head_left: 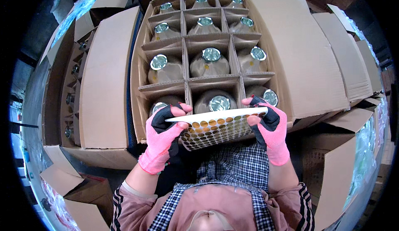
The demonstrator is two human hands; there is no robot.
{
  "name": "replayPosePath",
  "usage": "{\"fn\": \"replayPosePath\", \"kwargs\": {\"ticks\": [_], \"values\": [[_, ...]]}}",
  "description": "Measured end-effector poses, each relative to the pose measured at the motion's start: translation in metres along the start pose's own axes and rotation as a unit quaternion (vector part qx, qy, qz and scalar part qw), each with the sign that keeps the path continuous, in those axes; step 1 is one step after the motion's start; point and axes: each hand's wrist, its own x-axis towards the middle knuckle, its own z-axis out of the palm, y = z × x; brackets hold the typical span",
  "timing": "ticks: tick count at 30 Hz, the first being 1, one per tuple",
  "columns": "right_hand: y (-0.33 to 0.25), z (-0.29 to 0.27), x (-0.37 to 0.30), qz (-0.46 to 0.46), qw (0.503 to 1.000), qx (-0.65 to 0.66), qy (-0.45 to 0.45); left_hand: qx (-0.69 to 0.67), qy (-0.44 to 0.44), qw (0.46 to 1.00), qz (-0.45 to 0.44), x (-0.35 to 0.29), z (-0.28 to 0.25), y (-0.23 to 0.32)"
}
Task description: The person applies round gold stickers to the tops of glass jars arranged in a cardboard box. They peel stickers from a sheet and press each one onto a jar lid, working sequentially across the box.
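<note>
A white sheet of round gold stickers [214, 132] spans the space between my hands, tilted, with its dotted face toward me. My left hand [163, 125], in a pink and black glove with bare fingertips, pinches its left edge. On the opposite edge, my right hand [270, 129], gloved the same way, grips it between thumb and fingers. Just beyond lies an open carton [145, 71] of clear round-bodied glass bottles [210, 67], each in a divider cell. Small gold dots show on several of them. The sheet and my hands partly cover the nearest row.
Cardboard dividers [208, 81] separate the bottles. A wide flap [303, 56] folds out on the right. Another carton [66, 106] with bottles stands at the left, its flap [110, 81] toward the middle. Open boxes lie at lower left [85, 189] and lower right [332, 164].
</note>
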Motion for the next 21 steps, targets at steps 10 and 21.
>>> {"fn": "replayPosePath", "kwargs": {"ticks": [10, 21], "values": [[-0.010, -0.004, -0.013, -0.093, 0.993, -0.022, -0.063, 0.037, -0.005, 0.998, 0.042, -0.015, -0.004, 0.021], [-0.015, 0.001, -0.012, -0.083, 0.990, -0.032, -0.107, 0.103, -0.039, 0.994, 0.025, -0.010, -0.009, 0.030]]}}
